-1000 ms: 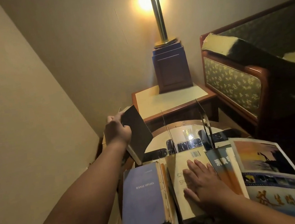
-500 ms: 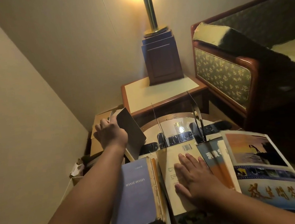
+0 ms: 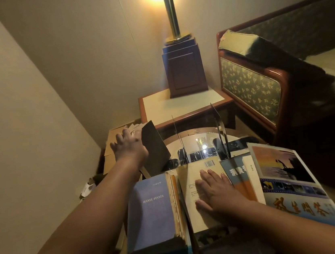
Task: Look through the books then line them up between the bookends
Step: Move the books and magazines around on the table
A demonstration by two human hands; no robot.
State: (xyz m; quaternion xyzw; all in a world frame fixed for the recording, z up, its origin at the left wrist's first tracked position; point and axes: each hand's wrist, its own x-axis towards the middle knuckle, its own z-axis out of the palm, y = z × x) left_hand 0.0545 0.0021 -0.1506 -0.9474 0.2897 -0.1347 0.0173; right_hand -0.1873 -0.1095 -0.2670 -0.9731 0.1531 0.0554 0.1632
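The left hand [image 3: 130, 146] now grips the dark book [image 3: 154, 147] with fingers splayed over fanning pages, while the right hand [image 3: 215, 191] stays flat, fingers straight, on the cream book [image 3: 186, 179].

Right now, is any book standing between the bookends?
No, the gap between the bookends shows only bare tabletop.

I get a dim, warm-orange view lit only by the lamp [image 3: 170, 10] up top, glare on the glass tabletop [image 3: 202, 143], right side in deep shadow, edges bent.
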